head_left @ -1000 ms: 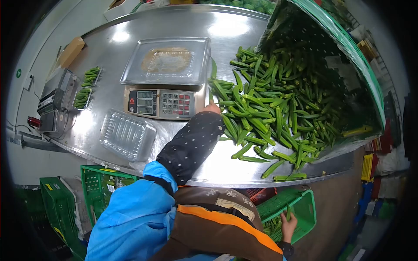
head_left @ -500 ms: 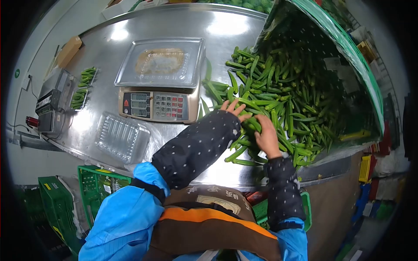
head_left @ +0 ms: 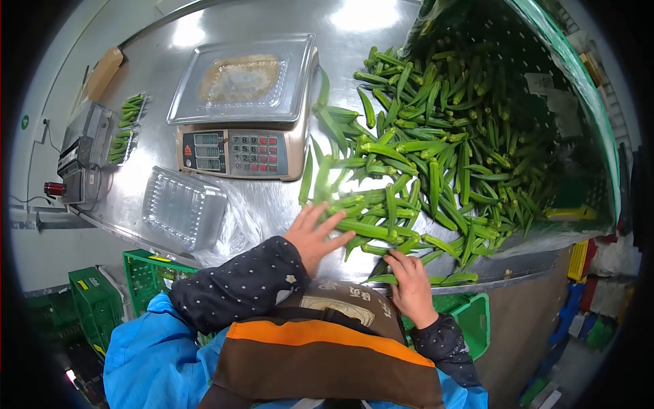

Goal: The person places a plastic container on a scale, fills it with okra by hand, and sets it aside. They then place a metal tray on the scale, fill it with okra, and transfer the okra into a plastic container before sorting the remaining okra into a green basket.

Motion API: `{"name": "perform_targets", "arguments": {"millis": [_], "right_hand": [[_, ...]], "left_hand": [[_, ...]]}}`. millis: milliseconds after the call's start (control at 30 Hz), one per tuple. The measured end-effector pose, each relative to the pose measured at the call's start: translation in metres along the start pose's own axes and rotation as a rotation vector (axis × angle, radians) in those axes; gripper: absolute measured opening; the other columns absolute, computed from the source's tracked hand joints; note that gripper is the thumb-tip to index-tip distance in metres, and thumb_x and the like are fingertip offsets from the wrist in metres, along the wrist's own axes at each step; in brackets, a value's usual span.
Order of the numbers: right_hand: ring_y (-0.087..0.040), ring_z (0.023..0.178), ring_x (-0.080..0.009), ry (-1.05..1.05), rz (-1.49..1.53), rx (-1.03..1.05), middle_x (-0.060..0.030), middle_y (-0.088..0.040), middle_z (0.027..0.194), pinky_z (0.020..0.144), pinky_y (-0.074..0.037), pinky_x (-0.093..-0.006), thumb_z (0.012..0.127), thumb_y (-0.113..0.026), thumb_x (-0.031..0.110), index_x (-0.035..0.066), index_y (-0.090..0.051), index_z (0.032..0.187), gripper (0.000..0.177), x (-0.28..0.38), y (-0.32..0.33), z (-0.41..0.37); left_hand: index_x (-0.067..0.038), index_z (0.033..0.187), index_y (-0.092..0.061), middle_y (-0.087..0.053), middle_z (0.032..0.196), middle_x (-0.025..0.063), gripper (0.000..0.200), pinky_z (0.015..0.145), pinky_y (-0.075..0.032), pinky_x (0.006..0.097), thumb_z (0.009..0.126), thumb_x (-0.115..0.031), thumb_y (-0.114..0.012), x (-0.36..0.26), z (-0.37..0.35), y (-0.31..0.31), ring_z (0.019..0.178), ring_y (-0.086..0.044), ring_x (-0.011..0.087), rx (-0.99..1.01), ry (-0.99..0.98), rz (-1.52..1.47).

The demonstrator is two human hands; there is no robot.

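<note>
A loose heap of green okra (head_left: 436,146) covers the right part of the steel table and spills toward its front edge. My left hand (head_left: 315,237) rests at the near left side of the heap, fingers spread, fingertips touching okra pods. Close to the table's front edge, my right hand (head_left: 411,286) lies over a few pods with its fingers stretched out; pods show on both sides of it, and its palm side is hidden. Neither hand visibly grips a pod. Some okra just beyond my left hand looks blurred.
A scale (head_left: 238,153) with a clear plastic tray (head_left: 283,109) on it stands left of the heap. Stacked clear trays (head_left: 182,208) lie nearer. Two okra-filled packs (head_left: 126,129) sit by a wrapping machine (head_left: 80,167). A tipped green crate (head_left: 593,116) borders the heap.
Both hands have drawn back from the heap toward the table's front edge, the left one also leftward. Okra pods have spread nearer to me. The view has shifted slightly.
</note>
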State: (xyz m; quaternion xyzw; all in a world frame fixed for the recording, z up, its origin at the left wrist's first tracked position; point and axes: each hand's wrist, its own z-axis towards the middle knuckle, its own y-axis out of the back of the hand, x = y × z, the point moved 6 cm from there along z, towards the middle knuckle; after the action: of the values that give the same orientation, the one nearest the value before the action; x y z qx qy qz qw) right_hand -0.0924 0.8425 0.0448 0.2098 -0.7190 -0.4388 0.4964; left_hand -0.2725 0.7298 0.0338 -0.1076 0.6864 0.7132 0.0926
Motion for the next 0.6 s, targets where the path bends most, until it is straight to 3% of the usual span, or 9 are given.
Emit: {"name": "perform_targets", "arguments": {"millis": [100,200,333,433,500,533,600], "right_hand": [[-0.051,0.107,-0.0325,-0.057,0.006,0.004,-0.0117,-0.052,0.124,0.088,-0.045,-0.0375,0.062,-0.061,-0.011,0.006,-0.056,0.111,0.053,-0.023,0.002,-0.006],[-0.059,0.101,-0.0315,-0.100,0.326,-0.242,-0.0142,-0.062,0.105,0.089,-0.045,-0.0351,0.068,-0.061,-0.010,0.003,-0.060,0.100,0.034,-0.040,0.024,0.003],[-0.056,0.102,-0.0316,-0.051,0.281,-0.306,-0.0134,-0.060,0.103,0.085,-0.045,-0.0339,0.069,-0.061,-0.007,0.005,-0.058,0.102,0.035,-0.038,0.042,0.048],[-0.057,0.097,-0.0308,-0.004,0.171,-0.356,-0.0104,-0.061,0.097,0.079,-0.047,-0.0344,0.068,-0.063,-0.005,0.007,-0.060,0.098,0.033,-0.031,0.032,0.083],[-0.057,0.085,-0.0305,0.015,-0.126,-0.233,-0.0081,-0.060,0.092,0.072,-0.046,-0.0367,0.066,-0.069,0.000,0.008,-0.062,0.094,0.030,-0.027,0.017,0.097],[-0.055,0.082,-0.0296,0.045,-0.145,-0.257,-0.0075,-0.059,0.087,0.068,-0.045,-0.0385,0.065,-0.071,0.002,0.009,-0.062,0.092,0.029,-0.025,0.015,0.101],[-0.055,0.082,-0.0299,0.035,-0.163,-0.268,-0.0078,-0.059,0.086,0.069,-0.045,-0.0383,0.064,-0.072,0.002,0.009,-0.063,0.092,0.030,-0.027,0.025,0.096]], "left_hand": [[-0.023,0.130,-0.048,-0.040,0.136,0.0135,0.066,0.102,-0.026,0.0587,0.066,-0.013,-0.060,0.007,-0.013,0.008,0.123,-0.035,0.0405,-0.014,0.055,-0.033],[-0.019,0.130,-0.049,-0.044,0.132,0.0135,0.070,0.101,-0.027,0.0579,0.062,-0.004,-0.056,0.006,-0.027,0.007,0.122,-0.037,0.0396,0.043,0.063,-0.077],[-0.016,0.127,-0.051,-0.046,0.130,0.0144,0.068,0.100,-0.028,0.0570,0.061,-0.002,-0.055,0.009,-0.041,-0.011,0.122,-0.038,0.0387,0.075,0.051,-0.127],[-0.012,0.116,-0.058,-0.048,0.126,0.0163,0.056,0.099,-0.032,0.0531,0.061,0.000,-0.056,0.010,-0.046,-0.005,0.119,-0.041,0.0391,0.001,0.019,-0.203],[-0.009,0.104,-0.063,-0.049,0.124,0.0183,0.041,0.098,-0.036,0.0476,0.065,0.001,-0.056,0.017,-0.047,0.001,0.115,-0.045,0.0398,-0.091,0.064,-0.418],[-0.007,0.094,-0.064,-0.052,0.118,0.0187,0.027,0.094,-0.040,0.0421,0.069,0.000,-0.059,0.025,-0.046,0.001,0.109,-0.050,0.0382,-0.153,0.119,-0.482],[-0.007,0.093,-0.064,-0.054,0.115,0.0180,0.023,0.093,-0.041,0.0408,0.070,-0.001,-0.061,0.034,-0.045,0.009,0.106,-0.052,0.0368,-0.205,0.187,-0.512]]}}
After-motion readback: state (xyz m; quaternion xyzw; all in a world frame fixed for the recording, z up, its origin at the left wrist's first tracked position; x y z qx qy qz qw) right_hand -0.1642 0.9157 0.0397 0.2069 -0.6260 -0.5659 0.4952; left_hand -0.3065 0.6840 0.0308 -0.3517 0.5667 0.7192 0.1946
